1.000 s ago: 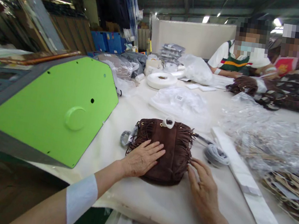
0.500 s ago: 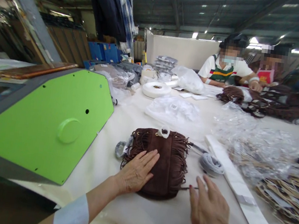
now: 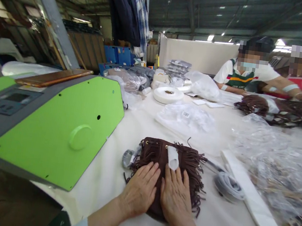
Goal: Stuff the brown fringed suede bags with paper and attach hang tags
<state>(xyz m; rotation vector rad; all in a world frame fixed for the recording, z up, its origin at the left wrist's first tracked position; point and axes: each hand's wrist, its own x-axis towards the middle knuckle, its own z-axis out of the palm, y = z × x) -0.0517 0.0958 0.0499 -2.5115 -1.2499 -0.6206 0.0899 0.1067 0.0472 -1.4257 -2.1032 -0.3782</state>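
Note:
A dark brown fringed bag (image 3: 164, 151) lies flat on the white-covered table, its fringe spread along both sides. My left hand (image 3: 141, 187) rests flat on the bag's left part, fingers extended. Beside it, my right hand (image 3: 176, 194) is pressed flat on the right part, fingers outstretched. A small roll of white wrapping (image 3: 173, 158) sits at the bag's upper edge, just beyond my right fingertips. A coiled grey wrapped strap (image 3: 229, 185) lies to the right, joined to the bag's side. Another wrapped bundle (image 3: 127, 159) pokes out at the left.
A green-sided machine (image 3: 61, 134) stands at left. Clear plastic bags (image 3: 274, 151) and a long white strip (image 3: 255, 204) lie at right. A roll of white tape (image 3: 167, 95) sits farther back. Two co-workers handle brown fringed pieces (image 3: 274, 108) across the table.
My right hand has moved left from the table onto the bag, beside my left hand. The white wrapping now points toward me. The view has turned slightly left.

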